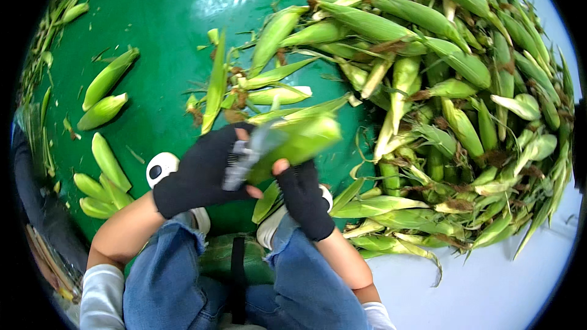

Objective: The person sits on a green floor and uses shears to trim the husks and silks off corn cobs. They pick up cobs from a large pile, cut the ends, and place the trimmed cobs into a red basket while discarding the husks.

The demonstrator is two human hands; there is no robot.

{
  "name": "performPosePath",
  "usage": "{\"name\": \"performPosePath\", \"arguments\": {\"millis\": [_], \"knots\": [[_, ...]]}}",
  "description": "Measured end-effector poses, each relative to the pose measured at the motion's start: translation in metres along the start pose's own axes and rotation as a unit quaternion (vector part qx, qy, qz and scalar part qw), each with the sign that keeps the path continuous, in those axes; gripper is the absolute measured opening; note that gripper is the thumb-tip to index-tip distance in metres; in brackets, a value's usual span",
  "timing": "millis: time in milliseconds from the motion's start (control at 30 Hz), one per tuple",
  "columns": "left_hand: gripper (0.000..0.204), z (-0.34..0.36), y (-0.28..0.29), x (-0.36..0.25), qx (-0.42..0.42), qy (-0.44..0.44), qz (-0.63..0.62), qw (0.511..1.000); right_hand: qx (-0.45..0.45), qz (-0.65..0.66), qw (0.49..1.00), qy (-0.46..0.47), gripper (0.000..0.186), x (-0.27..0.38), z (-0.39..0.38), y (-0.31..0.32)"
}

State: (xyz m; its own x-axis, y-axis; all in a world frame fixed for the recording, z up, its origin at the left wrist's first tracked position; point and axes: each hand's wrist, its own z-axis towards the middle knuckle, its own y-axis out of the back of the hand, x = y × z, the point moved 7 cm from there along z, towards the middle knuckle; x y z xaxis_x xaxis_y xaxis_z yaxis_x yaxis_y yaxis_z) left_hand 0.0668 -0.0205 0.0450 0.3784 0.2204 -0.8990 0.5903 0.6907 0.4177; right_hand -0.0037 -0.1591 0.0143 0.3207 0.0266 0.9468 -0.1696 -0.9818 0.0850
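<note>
Left grip: closed around a grey tool, in a black glove that leaves the fingertips bare; the tool is blurred, so its exact kind cannot be told.
Right grip: closed on the held ear from below, bare thumb against the husk, in a matching black glove.
Held ear: up between the two hands, over the green floor, tilted, its blunt pale-green end pointing right; the husk is on, and motion smears its outline.
Tool and ear: the tool overlaps the ear's left part in this view; whether they touch cannot be told.
Pile: a big heap of corn in the husk, filling the right side, ears crossing at all angles, brown silk showing among them.
Scraps: loose leaves and bits of silk just beyond the hands, with a pale-tipped ear lying among them.
Left pair: an upper ear and a lower ear, side by side on the floor, well apart from the pile.
Left cluster: several green pieces close together, near the left forearm.
Far left: a strip of green leaves along the edge of the view.
Person: seated, jeans with frayed knees, white shoe with an eye-like dark spot.
</note>
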Motion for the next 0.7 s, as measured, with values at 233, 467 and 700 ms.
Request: {"name": "performPosePath", "arguments": {"millis": [233,467,700], "knots": [[0.084,-0.154,0.135,0.116,-0.058,0.195,0.360,0.911,-0.237,-0.269,0.913,0.197,0.048,0.011,-0.002,0.111],[0.082,-0.429,0.267,0.238,-0.031,0.432,0.542,0.720,-0.285,-0.263,0.919,-0.073,0.062,-0.031,0.061,0.242],[0.072,-0.191,0.143,0.169,-0.165,0.271,0.207,0.925,-0.181,0.011,0.972,-0.150,0.031,-0.067,0.091,0.214]]}}
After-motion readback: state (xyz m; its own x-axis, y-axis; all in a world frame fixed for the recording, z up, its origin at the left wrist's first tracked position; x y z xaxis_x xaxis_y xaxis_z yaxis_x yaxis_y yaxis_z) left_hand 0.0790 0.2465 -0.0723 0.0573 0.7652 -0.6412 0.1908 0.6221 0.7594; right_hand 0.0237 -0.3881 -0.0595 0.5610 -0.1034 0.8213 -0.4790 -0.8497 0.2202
